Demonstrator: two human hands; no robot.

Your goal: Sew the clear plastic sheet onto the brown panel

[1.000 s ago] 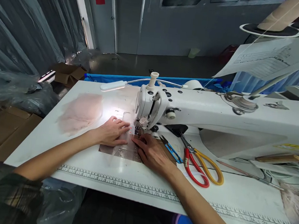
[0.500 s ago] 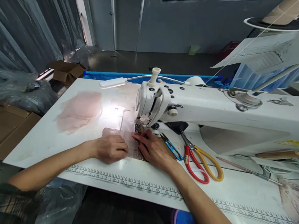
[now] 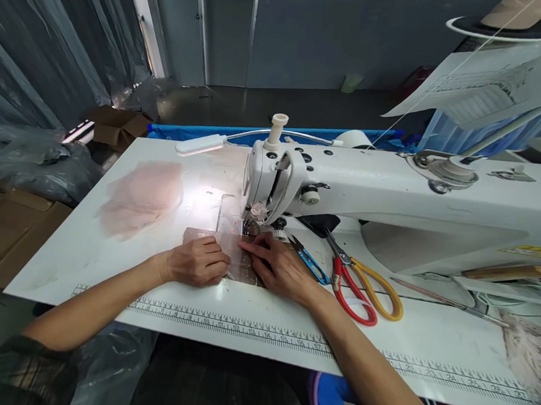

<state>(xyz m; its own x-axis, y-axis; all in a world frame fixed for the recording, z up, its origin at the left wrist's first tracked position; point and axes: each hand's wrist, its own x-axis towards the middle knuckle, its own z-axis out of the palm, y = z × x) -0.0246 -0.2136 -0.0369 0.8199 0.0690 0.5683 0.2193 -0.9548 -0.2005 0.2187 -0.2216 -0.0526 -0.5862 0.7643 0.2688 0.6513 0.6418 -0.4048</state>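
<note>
A small piece of sheer, pale fabric (image 3: 231, 253) lies under the front of the white sewing machine (image 3: 342, 180), close to the presser foot (image 3: 250, 228). My left hand (image 3: 199, 261) rests on the left with its fingers curled closed at the fabric's edge. On the other side my right hand (image 3: 280, 267) has thumb and index finger closed at the fabric, just in front of the foot. Beneath both hands is a brownish, shiny plate (image 3: 250, 272), partly covered. The fabric's edge under my fingertips is hidden.
Blue thread snips (image 3: 311, 263) and scissors with red and yellow handles (image 3: 356, 278) lie right of my right hand. A pink sheer fabric pile (image 3: 142, 198) is on the table's left. A printed ruler (image 3: 237, 327) runs along the front edge. Cardboard boxes (image 3: 12, 238) stand left.
The sheer fabric between my hands has shifted and now bunches up slightly near the presser foot. My left hand has moved a little; my right hand stays nearly in place. The view has tilted slightly.
</note>
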